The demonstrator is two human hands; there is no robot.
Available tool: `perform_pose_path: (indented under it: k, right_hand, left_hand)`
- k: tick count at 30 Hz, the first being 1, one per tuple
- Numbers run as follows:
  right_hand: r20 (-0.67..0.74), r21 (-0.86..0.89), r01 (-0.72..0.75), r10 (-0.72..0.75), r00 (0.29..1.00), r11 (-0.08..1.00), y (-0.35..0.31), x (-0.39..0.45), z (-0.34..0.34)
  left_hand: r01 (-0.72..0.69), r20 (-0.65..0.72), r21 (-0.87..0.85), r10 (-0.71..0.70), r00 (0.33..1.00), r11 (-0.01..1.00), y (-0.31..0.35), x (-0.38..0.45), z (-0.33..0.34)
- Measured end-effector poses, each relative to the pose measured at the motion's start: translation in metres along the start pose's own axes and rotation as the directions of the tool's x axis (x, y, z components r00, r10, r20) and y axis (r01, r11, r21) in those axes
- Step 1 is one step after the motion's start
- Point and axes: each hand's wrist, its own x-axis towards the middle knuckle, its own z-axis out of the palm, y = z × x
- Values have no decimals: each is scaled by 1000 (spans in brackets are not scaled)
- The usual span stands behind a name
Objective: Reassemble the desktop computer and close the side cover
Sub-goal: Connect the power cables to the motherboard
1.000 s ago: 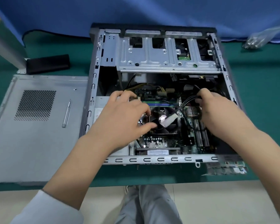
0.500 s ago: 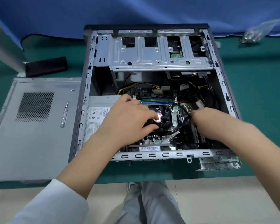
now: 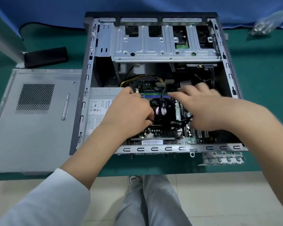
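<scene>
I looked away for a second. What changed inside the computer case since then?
The right hand let go of the black cables and now reaches, fingers out, over the fan. The left hand stayed on the fan's left edge. The side cover and screwdriver did not move.

A repair workbench: green mat [image 3: 260,95], opened computer case [image 3: 153,46], 1 screwdriver [image 3: 65,106] (blue backdrop).

Open bay below drive cage [image 3: 162,51] — cables [image 3: 142,78] crowd the motherboard [image 3: 153,88].
</scene>
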Motion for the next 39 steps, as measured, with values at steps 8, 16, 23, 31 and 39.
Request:
perform_pose_path:
  k: [8, 16, 23, 31, 39]
  right_hand:
    - [-208, 194, 135, -94, 974, 972, 5, 17, 15]
    - [62, -60, 163, -159, 985, 985, 32, -10, 19]
    - [-93, 359, 93, -63, 994, 929, 30, 4, 28]
    - [-112, 212, 261, -241, 964, 942, 6, 24, 25]
    - [-381, 272, 310, -194, 904, 911, 4, 23, 14]
  left_hand:
    - [88, -230, -204, -135, 964, 975, 0, -3, -3]
    - [138, -17, -279, -149, 989, 950, -36, -6, -17]
    - [223, -133, -287, -270, 954, 931, -36, -5, -14]
    - [237, -147, -305, -292, 945, 922, -38, -5, -13]
    - [191, -114, -251, -225, 968, 949, -42, -3, -9]
